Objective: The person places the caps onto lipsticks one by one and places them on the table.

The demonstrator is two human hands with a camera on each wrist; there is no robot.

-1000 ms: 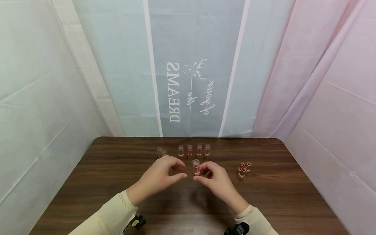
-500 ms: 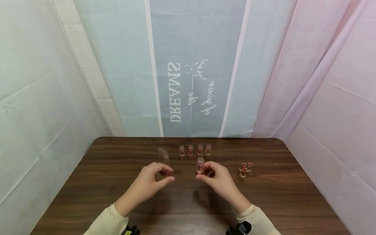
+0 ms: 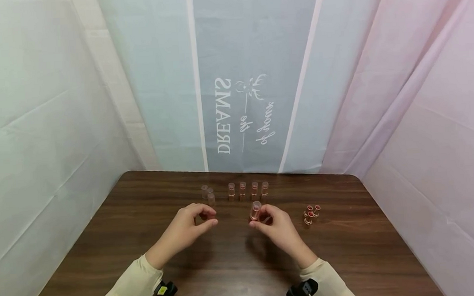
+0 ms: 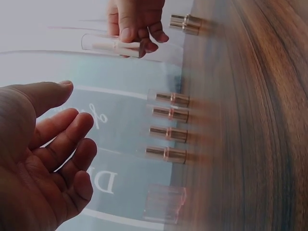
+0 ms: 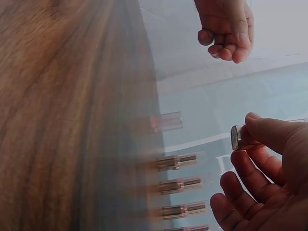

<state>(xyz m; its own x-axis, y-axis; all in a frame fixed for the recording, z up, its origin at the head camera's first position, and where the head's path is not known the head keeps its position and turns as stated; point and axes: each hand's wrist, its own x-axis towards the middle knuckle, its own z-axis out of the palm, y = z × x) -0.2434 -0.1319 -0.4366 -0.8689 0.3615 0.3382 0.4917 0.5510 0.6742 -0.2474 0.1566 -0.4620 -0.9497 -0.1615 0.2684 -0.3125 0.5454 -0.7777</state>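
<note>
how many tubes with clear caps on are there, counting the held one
5: the right hand holds one capped tube; four stand in a row farther back: leftmost tube, second tube, third tube, rightmost tube.

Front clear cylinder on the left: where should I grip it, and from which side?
I'd probably pinch the front clear cylinder by its side walls near the top, bringing the left hand in from the near side: it stands upright, and the other two clear cylinders are behind it.
</note>
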